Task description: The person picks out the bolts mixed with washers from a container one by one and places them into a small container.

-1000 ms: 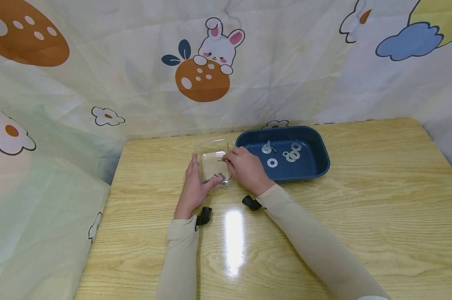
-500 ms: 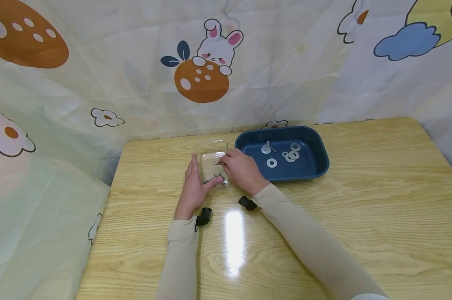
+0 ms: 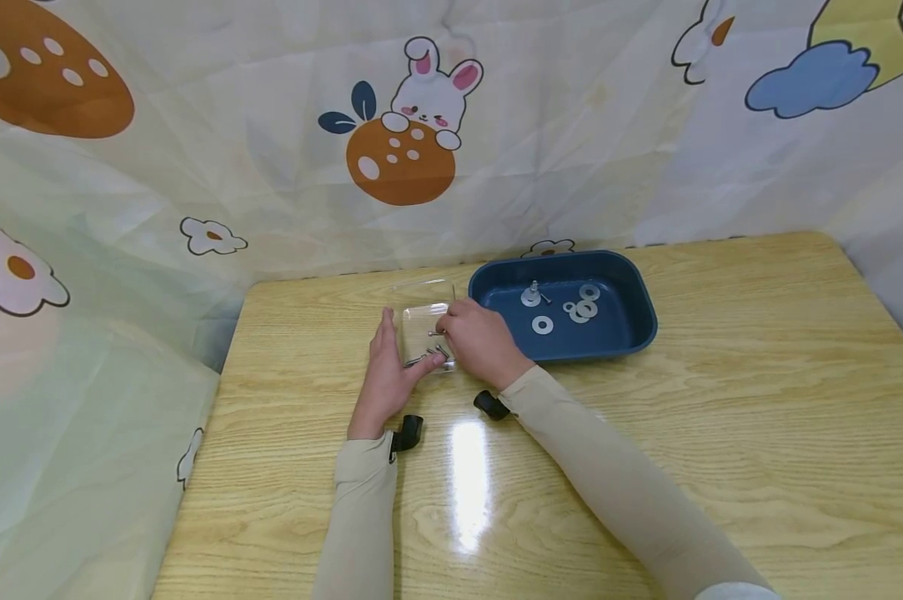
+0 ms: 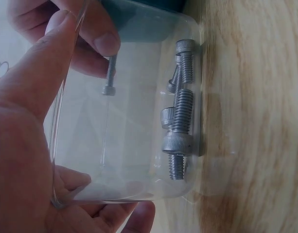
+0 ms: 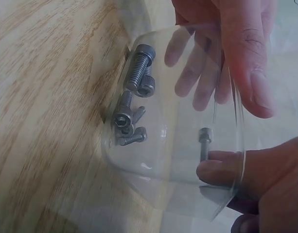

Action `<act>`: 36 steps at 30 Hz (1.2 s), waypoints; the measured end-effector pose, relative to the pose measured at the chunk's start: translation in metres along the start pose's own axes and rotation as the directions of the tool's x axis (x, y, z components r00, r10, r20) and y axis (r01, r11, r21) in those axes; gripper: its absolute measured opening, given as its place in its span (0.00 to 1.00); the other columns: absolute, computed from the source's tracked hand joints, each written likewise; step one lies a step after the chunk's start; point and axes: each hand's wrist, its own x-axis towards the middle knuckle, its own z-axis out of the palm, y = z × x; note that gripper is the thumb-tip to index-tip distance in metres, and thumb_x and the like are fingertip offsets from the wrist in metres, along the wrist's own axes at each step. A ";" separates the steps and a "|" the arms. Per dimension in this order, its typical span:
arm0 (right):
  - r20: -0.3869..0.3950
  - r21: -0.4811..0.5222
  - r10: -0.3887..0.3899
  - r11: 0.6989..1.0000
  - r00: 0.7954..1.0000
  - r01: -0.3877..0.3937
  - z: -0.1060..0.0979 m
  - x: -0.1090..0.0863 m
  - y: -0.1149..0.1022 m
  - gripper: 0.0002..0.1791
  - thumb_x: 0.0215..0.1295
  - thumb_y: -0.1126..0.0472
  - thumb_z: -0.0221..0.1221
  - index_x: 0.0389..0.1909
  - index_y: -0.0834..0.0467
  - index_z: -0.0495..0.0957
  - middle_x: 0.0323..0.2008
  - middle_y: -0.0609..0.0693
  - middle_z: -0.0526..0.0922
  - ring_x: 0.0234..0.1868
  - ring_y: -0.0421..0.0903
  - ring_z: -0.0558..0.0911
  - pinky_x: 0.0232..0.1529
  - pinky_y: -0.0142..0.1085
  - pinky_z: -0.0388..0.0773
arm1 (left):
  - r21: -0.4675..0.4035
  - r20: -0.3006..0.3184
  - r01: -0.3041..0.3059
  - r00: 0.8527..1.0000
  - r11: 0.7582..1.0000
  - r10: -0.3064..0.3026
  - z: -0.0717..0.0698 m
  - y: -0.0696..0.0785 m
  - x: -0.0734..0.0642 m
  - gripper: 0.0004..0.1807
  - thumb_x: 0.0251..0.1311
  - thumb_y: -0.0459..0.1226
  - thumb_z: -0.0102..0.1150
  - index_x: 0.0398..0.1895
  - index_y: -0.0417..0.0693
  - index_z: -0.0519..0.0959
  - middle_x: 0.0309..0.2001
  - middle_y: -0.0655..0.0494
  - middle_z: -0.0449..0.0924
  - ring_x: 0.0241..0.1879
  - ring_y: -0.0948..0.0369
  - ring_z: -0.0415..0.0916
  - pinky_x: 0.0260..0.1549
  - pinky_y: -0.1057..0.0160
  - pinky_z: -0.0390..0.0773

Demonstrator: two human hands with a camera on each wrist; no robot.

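Note:
A clear plastic box (image 3: pixel 415 313) stands on the table in the head view. My left hand (image 3: pixel 388 375) grips it, fingers along its left side and thumb over the near rim. Several socket head bolts (image 4: pixel 182 111) of different sizes lie together on the box floor. Reaching in from the right side, my right hand (image 3: pixel 487 340) pinches a thin bolt (image 4: pixel 110 80) between thumb and fingertips. In the right wrist view that bolt's head (image 5: pixel 205 132) points away from the fingers, inside the box and above the others; its other end is hidden by the fingers.
A dark blue tray (image 3: pixel 639 292) sits just right of the box, behind my right hand. In it lie several flat washers (image 3: pixel 543 325), a small bolt (image 3: pixel 545 298) and an upright bolt with a washer at its base (image 3: pixel 532 292). A printed cloth (image 3: pixel 286 167) hangs behind the table.
My right hand has moved slightly left and nearer with the thin bolt, further into the box. The left hand and the box have stayed in place.

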 end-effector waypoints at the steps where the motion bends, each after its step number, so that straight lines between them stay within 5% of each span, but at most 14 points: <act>1: 0.008 -0.004 0.000 1.000 1.000 0.000 0.000 0.000 0.000 0.10 0.69 0.65 0.60 0.42 0.54 0.89 0.40 0.50 0.84 0.47 0.48 0.80 0.43 0.43 0.83 | 0.000 0.000 0.001 1.000 1.000 -0.001 0.000 0.000 0.000 0.66 0.57 0.58 0.69 0.81 0.44 0.32 0.81 0.46 0.37 0.79 0.48 0.37 0.73 0.47 0.51; 7: 0.022 -0.008 -0.001 1.000 1.000 0.001 0.001 0.001 0.000 0.09 0.68 0.65 0.61 0.42 0.54 0.89 0.41 0.50 0.84 0.49 0.48 0.80 0.44 0.43 0.83 | -0.002 0.002 0.000 1.000 1.000 0.000 0.000 0.001 0.000 0.67 0.56 0.59 0.69 0.81 0.44 0.31 0.81 0.46 0.36 0.79 0.48 0.36 0.73 0.46 0.51; 19: -0.048 0.117 0.034 0.993 0.998 -0.028 -0.011 -0.008 0.006 0.10 0.70 0.63 0.61 0.46 0.56 0.87 0.44 0.50 0.83 0.45 0.48 0.77 0.41 0.41 0.81 | -0.002 0.005 0.003 1.000 1.000 -0.003 -0.001 0.000 -0.001 0.66 0.57 0.59 0.68 0.81 0.46 0.31 0.81 0.47 0.36 0.79 0.48 0.36 0.73 0.45 0.52; 36: -0.159 0.160 0.101 0.984 0.982 -0.075 -0.020 -0.025 0.021 0.10 0.68 0.62 0.64 0.48 0.58 0.87 0.42 0.51 0.83 0.42 0.48 0.77 0.39 0.39 0.81 | -0.015 0.011 0.004 1.000 1.000 -0.004 -0.001 0.000 -0.002 0.67 0.55 0.60 0.69 0.81 0.48 0.30 0.81 0.46 0.37 0.79 0.48 0.37 0.72 0.44 0.52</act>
